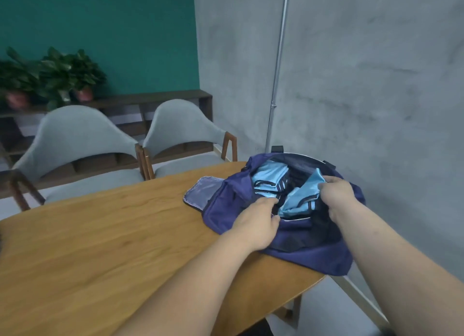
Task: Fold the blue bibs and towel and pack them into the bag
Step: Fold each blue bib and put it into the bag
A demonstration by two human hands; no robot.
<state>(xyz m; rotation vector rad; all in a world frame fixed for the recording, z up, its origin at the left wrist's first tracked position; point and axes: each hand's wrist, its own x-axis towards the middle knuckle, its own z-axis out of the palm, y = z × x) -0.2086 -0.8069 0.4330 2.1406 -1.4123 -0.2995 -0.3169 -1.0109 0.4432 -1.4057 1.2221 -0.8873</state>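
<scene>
**Q:** Where did the bag lie relative to the two hands?

**A:** The navy bag (313,257) sat on the right end of the wooden table (100,235), with its near corner at the table's edge and its top opening wide apart. Both forearms extended to it from the near side. The left hand (253,222) was at the near left rim, and the right hand (337,193) was at the right side of the opening.

**Q:** What did each hand hold?

**A:** The left hand gripped the bag's near rim. Its thumb lay along the outside of the zip edge and its fingers curled over into the opening, where their tips were hidden. The right hand's fingers were curled round the upper edge of a light blue cloth (298,200) with dark striped trim. This cloth stood tilted inside the bag, between the two hands.

**Q:** What else lay inside?

**A:** Folded bibs (270,176) of the same light blue lay stacked at the far left of the compartment, beyond the left hand's fingers and apart from the right hand. Whether any piece was the towel could not be told.

**Q:** And around the bag?

**A:** An end flap (198,195) lay open on the table to the bag's left, showing a pale lining. Two grey chairs (75,139) stood at the table's far side.
</scene>
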